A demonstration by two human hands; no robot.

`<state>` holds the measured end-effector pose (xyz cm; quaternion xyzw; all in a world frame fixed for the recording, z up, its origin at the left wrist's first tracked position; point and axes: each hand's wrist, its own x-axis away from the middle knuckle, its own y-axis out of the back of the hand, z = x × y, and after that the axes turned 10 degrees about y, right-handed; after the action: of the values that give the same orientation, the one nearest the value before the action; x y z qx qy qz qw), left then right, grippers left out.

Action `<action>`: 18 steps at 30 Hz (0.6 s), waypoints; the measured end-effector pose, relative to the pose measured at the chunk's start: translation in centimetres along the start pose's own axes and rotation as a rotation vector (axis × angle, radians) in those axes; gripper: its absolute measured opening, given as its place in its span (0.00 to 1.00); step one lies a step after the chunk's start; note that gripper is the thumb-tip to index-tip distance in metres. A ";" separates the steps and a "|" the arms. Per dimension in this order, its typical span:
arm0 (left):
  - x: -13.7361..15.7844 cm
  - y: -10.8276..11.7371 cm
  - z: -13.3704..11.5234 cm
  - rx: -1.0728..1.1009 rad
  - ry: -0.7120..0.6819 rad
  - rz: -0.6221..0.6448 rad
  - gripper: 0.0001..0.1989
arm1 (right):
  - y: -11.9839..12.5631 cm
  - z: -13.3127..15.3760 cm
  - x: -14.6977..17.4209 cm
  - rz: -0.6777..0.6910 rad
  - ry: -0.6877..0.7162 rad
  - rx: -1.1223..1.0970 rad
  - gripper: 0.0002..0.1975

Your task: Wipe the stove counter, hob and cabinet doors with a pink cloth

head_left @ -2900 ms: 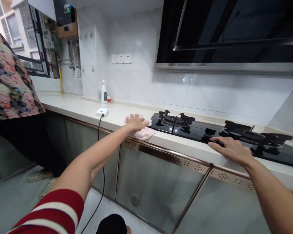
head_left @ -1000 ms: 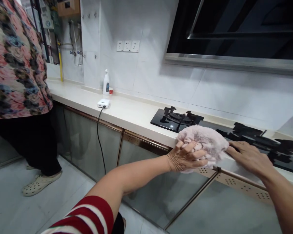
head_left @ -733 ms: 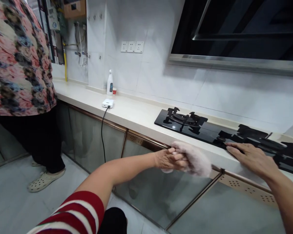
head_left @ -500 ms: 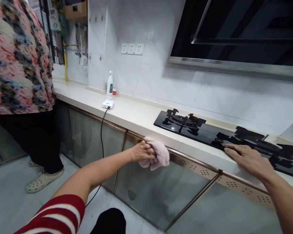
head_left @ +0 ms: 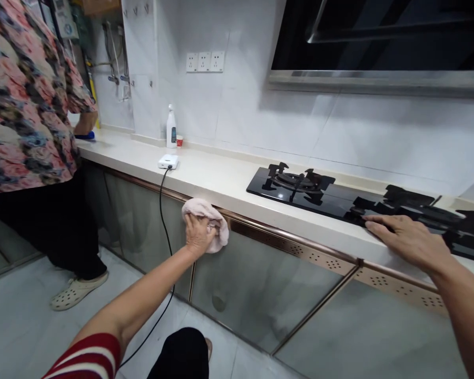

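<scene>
A pale pink cloth [head_left: 219, 226] is bunched under my left hand [head_left: 199, 234], whose fingers press it against the bronze trim at the top of the cabinet doors, just below the counter's front edge. My right hand [head_left: 413, 242] lies over the counter edge with its fingers stretched out, their tips at the front edge of the black gas stove [head_left: 334, 202], near its knobs. It holds nothing that I can see. Frosted glass cabinet doors [head_left: 256, 284] stand below the trim.
A white device [head_left: 168, 161] with a black cable [head_left: 166, 221] hanging to the floor sits on the counter [head_left: 213, 176]. Behind it stand a white spray bottle [head_left: 171, 129] and a small red cup [head_left: 179, 141]. At left, another person [head_left: 27, 105] reaches over the counter. A range hood [head_left: 379, 47] hangs above.
My left hand has slid the cloth leftward along the trim. My right hand stays by the stove. The other person's arm and something blue under their hand have come into view.
</scene>
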<state>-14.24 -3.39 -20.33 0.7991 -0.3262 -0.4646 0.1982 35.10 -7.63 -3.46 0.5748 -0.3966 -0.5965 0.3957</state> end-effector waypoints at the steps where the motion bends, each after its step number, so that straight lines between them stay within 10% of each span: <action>1: 0.9 -0.5 -1.4 0.018 -0.009 0.013 0.23 | 0.1 0.1 0.0 -0.001 0.000 0.002 0.35; 7: 7.0 -3.2 -9.8 0.162 -0.083 0.111 0.20 | 0.6 0.5 0.4 0.014 -0.002 0.015 0.35; 11: 10.9 -4.7 -14.0 0.223 -0.399 0.183 0.18 | 0.8 0.8 0.5 0.001 0.001 0.019 0.34; 18: 15.9 -7.3 -11.6 0.184 -0.673 0.368 0.11 | 1.9 1.8 1.0 0.043 -0.024 -0.006 0.33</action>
<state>3.99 -9.31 -28.94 0.5448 -0.5511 -0.6260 0.0876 33.27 -9.25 -1.98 0.5577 -0.4116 -0.5960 0.4053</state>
